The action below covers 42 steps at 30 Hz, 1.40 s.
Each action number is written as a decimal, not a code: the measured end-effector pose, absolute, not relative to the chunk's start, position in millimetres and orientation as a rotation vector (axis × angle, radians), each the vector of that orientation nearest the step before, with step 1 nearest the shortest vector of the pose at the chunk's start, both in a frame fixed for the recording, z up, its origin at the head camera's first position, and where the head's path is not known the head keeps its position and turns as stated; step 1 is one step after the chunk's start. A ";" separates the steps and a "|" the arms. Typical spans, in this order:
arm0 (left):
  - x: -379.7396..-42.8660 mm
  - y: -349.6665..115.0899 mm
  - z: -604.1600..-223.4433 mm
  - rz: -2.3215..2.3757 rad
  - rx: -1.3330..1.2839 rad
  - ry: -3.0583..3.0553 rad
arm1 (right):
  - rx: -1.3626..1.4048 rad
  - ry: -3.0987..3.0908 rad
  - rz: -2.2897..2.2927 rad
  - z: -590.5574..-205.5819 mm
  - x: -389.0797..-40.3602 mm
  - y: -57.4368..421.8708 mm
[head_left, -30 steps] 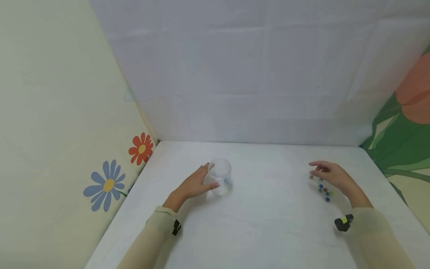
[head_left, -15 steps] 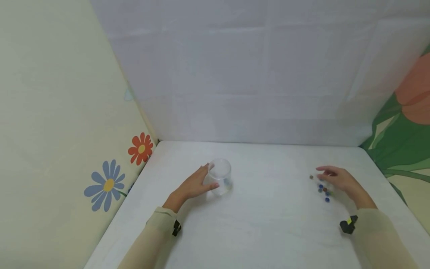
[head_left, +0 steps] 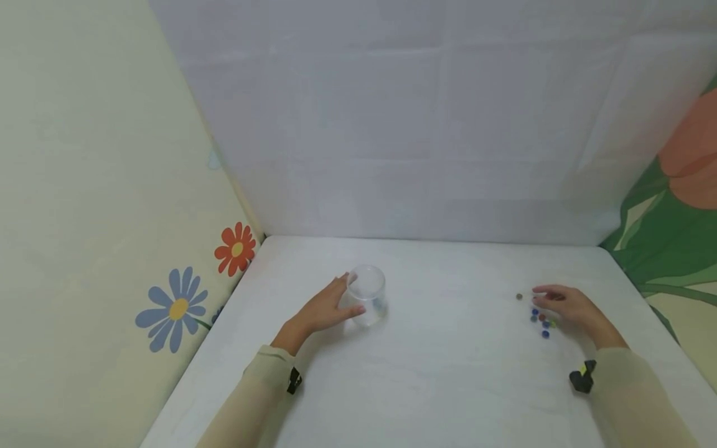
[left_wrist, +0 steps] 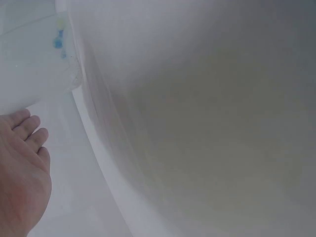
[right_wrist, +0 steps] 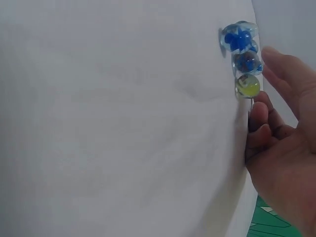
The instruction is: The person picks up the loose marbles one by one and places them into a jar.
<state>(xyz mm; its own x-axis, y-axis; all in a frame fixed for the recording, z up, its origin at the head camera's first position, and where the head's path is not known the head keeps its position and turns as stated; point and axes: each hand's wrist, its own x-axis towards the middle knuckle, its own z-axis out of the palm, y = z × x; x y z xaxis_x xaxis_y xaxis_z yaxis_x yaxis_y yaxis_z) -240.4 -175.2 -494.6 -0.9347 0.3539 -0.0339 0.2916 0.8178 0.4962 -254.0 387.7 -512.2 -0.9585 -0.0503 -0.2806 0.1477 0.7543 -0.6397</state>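
Observation:
A clear plastic jar point(head_left: 366, 295) stands upright left of the table's centre, with blue and yellow-green spots showing through its lower wall point(left_wrist: 58, 43). My left hand point(head_left: 319, 311) rests at its left side, thumb stretched across the front, fingers extending along the rear side. In the left wrist view the fingertips are right at the jar's edge. On the right, several glass marbles point(head_left: 546, 324) lie in a loose cluster, with blue, reddish and yellow-green colours. Over their far right side is my right hand point(head_left: 571, 308), lower fingers bent, one digit stretched near the marbles point(right_wrist: 247, 61).
The white cloth-covered table point(head_left: 448, 379) meets a white backdrop point(head_left: 414, 124) behind. A single marble point(head_left: 519, 296) lies apart, left of the cluster. Flower-patterned panels stand on the left point(head_left: 168, 311) and right point(head_left: 672, 249).
My right hand has moved right and slightly toward me, down to the marbles, uncovering the single marble at the left. The left hand and the jar have stayed in place.

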 end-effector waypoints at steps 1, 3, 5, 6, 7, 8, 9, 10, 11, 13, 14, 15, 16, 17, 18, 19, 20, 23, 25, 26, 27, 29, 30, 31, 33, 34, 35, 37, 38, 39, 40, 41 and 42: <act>-240.3 -175.0 -494.5 0.753 0.517 2.878 | 0.080 2.669 -1.014 -512.8 -254.2 388.1; -240.0 -174.5 -493.7 0.756 0.524 2.881 | 0.081 2.660 -1.027 -513.1 -254.4 389.3; -239.6 -174.0 -492.5 0.758 0.525 2.880 | 0.071 2.658 -1.024 -513.4 -254.5 391.0; -239.2 -173.9 -491.7 0.760 0.523 2.878 | 0.064 2.656 -1.018 -513.6 -254.5 391.5; -238.9 -173.7 -491.0 0.762 0.520 2.875 | 0.066 2.651 -1.012 -513.8 -254.5 391.8; -238.8 -173.4 -490.6 0.762 0.517 2.873 | 0.067 2.646 -1.002 -514.1 -254.3 391.8; -238.6 -173.5 -490.5 0.759 0.514 2.872 | 0.069 2.640 -0.994 -514.6 -254.1 391.8; -238.4 -173.6 -490.4 0.757 0.512 2.870 | 0.078 2.637 -0.982 -515.6 -254.0 391.6; -238.3 -173.6 -490.6 0.756 0.510 2.868 | 0.087 2.635 -0.972 -516.5 -253.8 391.2; -238.0 -173.4 -491.1 0.753 0.507 2.867 | 0.102 2.631 -0.964 -517.8 -253.4 390.3; -237.9 -173.5 -491.6 0.749 0.507 2.868 | 0.111 2.629 -0.961 -517.9 -253.1 389.6; -237.8 -173.6 -492.1 0.748 0.508 2.867 | 0.112 2.630 -0.961 -518.6 -253.1 389.7; -237.8 -173.7 -492.8 0.746 0.511 2.867 | 0.123 2.625 -0.965 -519.3 -253.0 389.6; -238.0 -173.6 -493.4 0.740 0.514 2.867 | 0.129 2.624 -0.966 -520.2 -253.0 389.7; -238.0 -173.6 -493.9 0.737 0.518 2.868 | 0.136 2.620 -0.971 -520.8 -253.0 389.8; -238.0 -173.7 -494.2 0.734 0.522 2.868 | 0.147 2.615 -0.972 -521.7 -253.3 389.9; -238.1 -173.7 -494.5 0.730 0.525 2.868 | 0.161 2.616 -0.969 -522.3 -253.6 389.9; -238.2 -174.0 -493.8 0.730 0.531 2.865 | 0.194 2.620 -0.959 -524.2 -255.8 389.7; -238.1 -174.2 -492.6 0.733 0.530 2.865 | 0.209 2.622 -0.961 -524.6 -257.4 389.2; -238.2 -174.4 -492.1 0.737 0.529 2.865 | 0.214 2.622 -0.967 -524.6 -258.0 389.0; -238.2 -174.6 -491.5 0.742 0.527 2.864 | 0.218 2.619 -0.978 -524.2 -258.4 388.7; -238.6 -174.7 -491.1 0.746 0.520 2.863 | 0.229 2.609 -1.006 -523.9 -258.2 387.9; -238.8 -174.8 -491.0 0.741 0.516 2.863 | 0.237 2.604 -1.019 -523.6 -258.2 387.5; -238.9 -174.9 -491.0 0.743 0.513 2.862 | 0.243 2.600 -1.033 -523.3 -258.1 387.1; -239.1 -175.1 -491.4 0.742 0.511 2.857 | 0.257 2.596 -1.057 -522.4 -258.0 386.0; -239.1 -175.1 -491.4 0.740 0.513 2.856 | 0.261 2.602 -1.062 -522.2 -258.1 385.3; -239.1 -175.1 -491.6 0.739 0.514 2.856 | 0.260 2.613 -1.061 -522.0 -258.5 384.7; -238.8 -174.9 -491.4 0.744 0.516 2.852 | 0.247 2.647 -1.059 -521.7 -259.2 383.3; -238.7 -174.7 -491.3 0.745 0.518 2.851 | 0.247 2.663 -1.056 -521.4 -259.6 382.3; -238.5 -174.5 -491.0 0.748 0.519 2.849 | 0.242 2.684 -1.049 -520.7 -259.7 381.1; -238.2 -174.2 -490.7 0.751 0.519 2.848 | 0.239 2.706 -1.043 -520.1 -259.9 379.7; -237.9 -173.9 -490.6 0.750 0.519 2.847 | 0.230 2.721 -1.044 -519.2 -260.0 378.2; -237.3 -173.8 -490.4 0.751 0.519 2.846 | 0.216 2.735 -1.045 -517.7 -259.7 376.3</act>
<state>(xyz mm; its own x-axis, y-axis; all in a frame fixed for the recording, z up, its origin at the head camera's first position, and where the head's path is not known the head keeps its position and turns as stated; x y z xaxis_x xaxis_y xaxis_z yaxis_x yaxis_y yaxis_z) -237.3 -173.8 -490.4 -0.9283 0.3672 -0.0580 0.2907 0.8144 0.5022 -259.7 376.3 -517.7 -0.9682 0.0626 -0.2422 0.2081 0.7386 -0.6412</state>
